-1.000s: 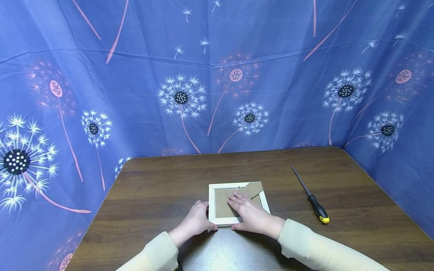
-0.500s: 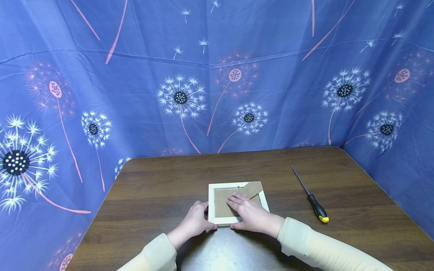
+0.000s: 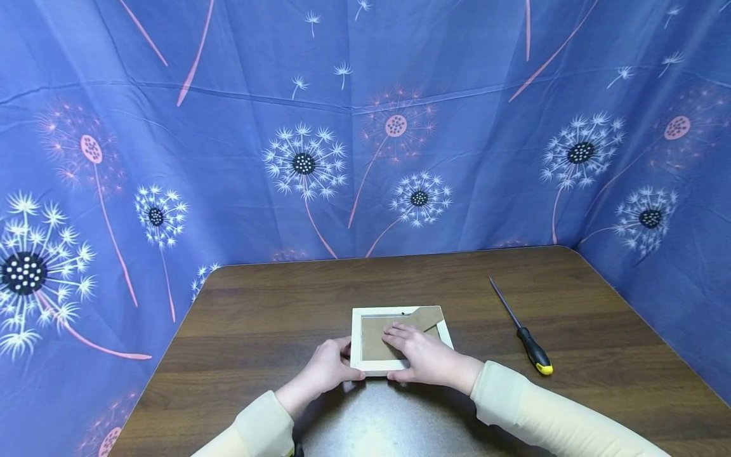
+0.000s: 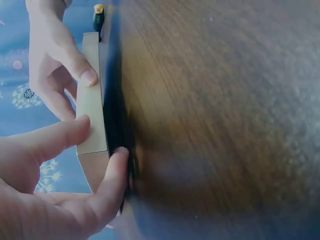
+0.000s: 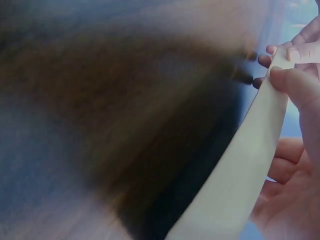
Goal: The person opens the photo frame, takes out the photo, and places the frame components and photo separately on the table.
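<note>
A white picture frame (image 3: 377, 366) lies face down between the hands, its brown backing board (image 3: 372, 339) and folded cardboard stand (image 3: 429, 317) upward. My left hand (image 3: 324, 369) grips the near left corner; in the left wrist view its thumb presses the frame's side edge (image 4: 92, 112) and a finger reaches under it. My right hand (image 3: 428, 363) spreads its fingers over the backing, thumb against the near edge. The right wrist view shows that edge (image 5: 230, 185) with a dark shadow below, the frame's near side raised over the table. The front of the frame is hidden.
A screwdriver (image 3: 533, 350) with a black and yellow handle lies on the brown wooden table (image 3: 274, 298), right of the frame. Behind the table hangs a blue dandelion-print cloth (image 3: 228, 158), which also runs along both sides.
The near edge of the frame has risen slightly, with the left hand's thumb rising along with it. The right hand keeps nearly the same place. The screwdriver has not moved.
</note>
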Demonstrator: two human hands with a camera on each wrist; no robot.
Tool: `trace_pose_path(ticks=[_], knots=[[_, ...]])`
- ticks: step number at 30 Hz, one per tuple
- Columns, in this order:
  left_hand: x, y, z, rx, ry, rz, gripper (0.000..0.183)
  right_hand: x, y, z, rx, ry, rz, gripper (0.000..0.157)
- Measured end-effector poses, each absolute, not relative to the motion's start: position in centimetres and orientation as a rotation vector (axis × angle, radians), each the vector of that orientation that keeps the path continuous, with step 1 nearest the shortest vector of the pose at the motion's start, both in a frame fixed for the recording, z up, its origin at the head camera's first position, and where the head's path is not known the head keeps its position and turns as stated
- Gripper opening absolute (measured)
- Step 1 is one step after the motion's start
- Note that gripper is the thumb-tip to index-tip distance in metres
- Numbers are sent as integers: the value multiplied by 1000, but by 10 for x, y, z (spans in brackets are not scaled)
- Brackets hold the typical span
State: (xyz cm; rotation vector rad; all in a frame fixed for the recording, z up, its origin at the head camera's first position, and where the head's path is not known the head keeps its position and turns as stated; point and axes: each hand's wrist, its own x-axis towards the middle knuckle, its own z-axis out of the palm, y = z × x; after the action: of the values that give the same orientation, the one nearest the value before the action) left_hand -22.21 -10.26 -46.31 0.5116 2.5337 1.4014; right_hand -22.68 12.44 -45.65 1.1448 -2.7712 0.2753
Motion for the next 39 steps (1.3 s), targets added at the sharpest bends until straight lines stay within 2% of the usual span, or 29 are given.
trace_pose_path(ticks=[7,12,18,27,39], knots=[[-222,-103,-468,391,2325,1596,67,-226,127,-455,1156,-2770,236,65],[-220,-103,-465,368,2286,1623,65,-226,128,-458,1192,-2688,167,65],[-221,-106,-460,392,2249,1619,62,-223,129,-460,1206,-2627,4,72],[-226,-109,-451,327,2195,1601,69,-221,129,-466,1202,-2478,-114,66],[-227,-110,-444,306,2089,1659,59,-225,132,-464,1254,-2338,-239,61]])
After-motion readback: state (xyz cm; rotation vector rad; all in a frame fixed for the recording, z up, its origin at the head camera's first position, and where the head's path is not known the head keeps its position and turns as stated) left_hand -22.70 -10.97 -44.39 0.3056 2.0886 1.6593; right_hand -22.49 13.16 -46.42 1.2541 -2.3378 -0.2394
